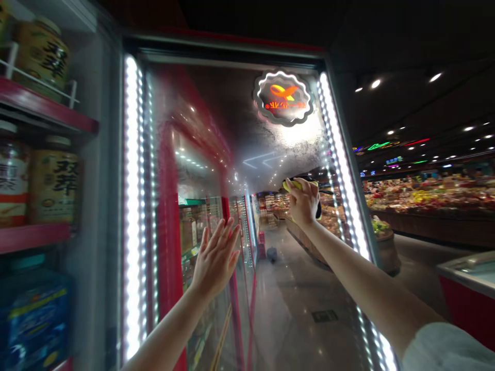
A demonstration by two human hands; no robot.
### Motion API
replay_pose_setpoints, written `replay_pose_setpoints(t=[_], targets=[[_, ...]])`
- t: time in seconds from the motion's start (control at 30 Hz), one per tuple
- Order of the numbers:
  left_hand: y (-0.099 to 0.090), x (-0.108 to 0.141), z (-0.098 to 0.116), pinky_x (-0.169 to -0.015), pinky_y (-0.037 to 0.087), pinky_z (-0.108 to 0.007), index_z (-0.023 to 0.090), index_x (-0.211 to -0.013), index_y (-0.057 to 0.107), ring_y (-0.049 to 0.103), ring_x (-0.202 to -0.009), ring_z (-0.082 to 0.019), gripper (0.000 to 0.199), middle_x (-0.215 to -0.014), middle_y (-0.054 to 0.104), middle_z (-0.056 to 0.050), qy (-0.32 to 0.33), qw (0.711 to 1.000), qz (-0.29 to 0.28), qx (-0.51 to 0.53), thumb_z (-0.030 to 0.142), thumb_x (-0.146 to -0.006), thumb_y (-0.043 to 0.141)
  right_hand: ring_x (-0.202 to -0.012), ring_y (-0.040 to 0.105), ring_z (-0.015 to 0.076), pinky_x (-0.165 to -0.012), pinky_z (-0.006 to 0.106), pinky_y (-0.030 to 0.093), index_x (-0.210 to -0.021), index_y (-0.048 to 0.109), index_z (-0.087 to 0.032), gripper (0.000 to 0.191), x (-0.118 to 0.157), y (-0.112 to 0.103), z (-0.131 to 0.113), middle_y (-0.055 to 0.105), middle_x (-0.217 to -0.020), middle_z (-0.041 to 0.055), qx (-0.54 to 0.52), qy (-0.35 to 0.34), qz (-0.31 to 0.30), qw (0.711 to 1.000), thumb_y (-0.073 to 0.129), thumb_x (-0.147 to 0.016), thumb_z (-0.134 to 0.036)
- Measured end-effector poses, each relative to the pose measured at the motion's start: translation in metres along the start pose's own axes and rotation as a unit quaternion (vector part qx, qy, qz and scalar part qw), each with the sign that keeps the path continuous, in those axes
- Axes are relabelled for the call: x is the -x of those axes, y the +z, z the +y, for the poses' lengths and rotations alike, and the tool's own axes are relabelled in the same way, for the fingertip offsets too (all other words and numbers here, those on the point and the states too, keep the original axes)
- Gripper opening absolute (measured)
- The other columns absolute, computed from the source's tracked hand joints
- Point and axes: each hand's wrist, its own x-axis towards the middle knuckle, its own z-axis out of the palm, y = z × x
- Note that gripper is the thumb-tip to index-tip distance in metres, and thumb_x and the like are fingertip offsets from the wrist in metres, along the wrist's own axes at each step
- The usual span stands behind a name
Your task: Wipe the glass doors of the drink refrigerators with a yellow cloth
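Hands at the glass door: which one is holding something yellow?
The right hand, its fingers curled over a yellow-and-black cloth or pad. The left hand is open and empty.

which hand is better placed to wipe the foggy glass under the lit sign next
Probably the right hand: it holds the yellow cloth or pad just below the foggy glass under the lit sign. The left hand is open, with nothing visible in it, and sits lower, further from that patch.
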Motion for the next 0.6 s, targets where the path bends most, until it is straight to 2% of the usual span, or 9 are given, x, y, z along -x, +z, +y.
replay_pose_setpoints(t=[0.03, 0.1, 0.17, 0.23, 0.3, 0.37, 0.43, 0.5, 0.6], targets=[[-0.001, 0.002, -0.002, -0.127, 0.023, -0.058, 0.028, -0.165, 0.009, 0.032, -0.154, -0.028, 0.076, -0.165, 0.035, -0.008, -0.001, 1.000, 0.000, 0.001, 0.021, -0.100, 0.049, -0.121, 0.048, 0.0323, -0.099, 0.053, 0.044, -0.136, 0.066, -0.043, 0.046, -0.002, 0.006, -0.012, 0.065, -0.131, 0.0059, 0.004, 0.015, 0.000, 1.000, 0.051, -0.098, -0.021], [-0.001, 0.005, -0.005, -0.127, 0.024, -0.058, 0.027, -0.165, 0.007, 0.033, -0.153, -0.028, 0.078, -0.165, 0.035, -0.007, 0.000, 1.000, 0.001, 0.006, 0.022, -0.100, 0.050, -0.124, 0.046, 0.0327, -0.098, 0.051, 0.044, -0.139, 0.063, -0.045, 0.048, 0.000, 0.013, -0.036, 0.062, -0.135, 0.0053, 0.018, 0.007, -0.043, 0.999, 0.052, -0.099, -0.021], [-0.002, 0.011, -0.007, -0.126, 0.025, -0.058, 0.026, -0.165, 0.007, 0.033, -0.153, -0.029, 0.078, -0.164, 0.036, -0.008, 0.002, 1.000, 0.002, 0.006, 0.022, -0.100, 0.050, -0.126, 0.046, 0.0306, -0.100, 0.047, 0.044, -0.140, 0.061, -0.046, 0.047, 0.010, 0.009, -0.048, 0.062, -0.138, 0.0030, 0.023, -0.048, -0.101, 0.993, 0.054, -0.099, -0.023], [-0.005, 0.019, -0.009, -0.126, 0.026, -0.058, 0.026, -0.165, 0.007, 0.033, -0.153, -0.029, 0.078, -0.164, 0.036, -0.009, 0.003, 1.000, -0.002, 0.000, 0.021, -0.100, 0.050, -0.125, 0.048, 0.0279, -0.101, 0.044, 0.044, -0.137, 0.064, -0.046, 0.044, 0.020, 0.000, -0.047, 0.064, -0.135, 0.0010, 0.012, -0.100, -0.135, 0.986, 0.054, -0.100, -0.025], [-0.009, 0.026, -0.013, -0.126, 0.027, -0.058, 0.026, -0.165, 0.008, 0.034, -0.153, -0.028, 0.076, -0.164, 0.036, -0.009, 0.001, 1.000, -0.009, -0.003, 0.021, -0.101, 0.050, -0.121, 0.050, 0.0272, -0.101, 0.044, 0.044, -0.133, 0.067, -0.045, 0.041, 0.022, -0.006, -0.041, 0.067, -0.131, 0.0012, 0.001, -0.102, -0.128, 0.987, 0.054, -0.100, -0.025], [-0.013, 0.032, -0.017, -0.125, 0.029, -0.058, 0.027, -0.165, 0.010, 0.035, -0.152, -0.028, 0.075, -0.164, 0.037, -0.009, -0.006, 1.000, -0.017, -0.001, 0.022, -0.101, 0.049, -0.120, 0.050, 0.0291, -0.100, 0.047, 0.044, -0.133, 0.068, -0.044, 0.042, 0.017, -0.001, -0.045, 0.066, -0.131, 0.0036, 0.008, -0.047, -0.101, 0.994, 0.053, -0.099, -0.024], [-0.017, 0.034, -0.021, -0.125, 0.030, -0.058, 0.027, -0.165, 0.010, 0.034, -0.152, -0.029, 0.075, -0.165, 0.036, -0.010, -0.009, 1.000, -0.022, 0.006, 0.023, -0.101, 0.050, -0.122, 0.047, 0.0322, -0.098, 0.050, 0.043, -0.138, 0.064, -0.044, 0.045, 0.008, 0.012, -0.066, 0.062, -0.136, 0.0065, 0.033, 0.027, -0.086, 0.995, 0.052, -0.100, -0.023], [-0.018, 0.037, -0.022, -0.125, 0.030, -0.058, 0.028, -0.165, 0.009, 0.034, -0.153, -0.028, 0.076, -0.165, 0.035, -0.009, -0.008, 1.000, -0.023, 0.014, 0.022, -0.101, 0.050, -0.126, 0.044, 0.0341, -0.096, 0.051, 0.042, -0.142, 0.060, -0.044, 0.048, 0.003, 0.027, -0.096, 0.058, -0.142, 0.0067, 0.038, 0.052, -0.104, 0.992, 0.051, -0.100, -0.023], [-0.019, 0.044, -0.024, -0.126, 0.028, -0.057, 0.030, -0.165, 0.008, 0.035, -0.152, -0.028, 0.077, -0.165, 0.036, -0.008, -0.004, 0.999, -0.017, 0.028, 0.022, -0.101, 0.050, -0.130, 0.041, 0.0320, -0.098, 0.049, 0.041, -0.142, 0.059, -0.044, 0.045, 0.014, 0.036, -0.129, 0.059, -0.143, 0.0023, -0.010, -0.039, -0.131, 0.991, 0.050, -0.101, -0.027]])
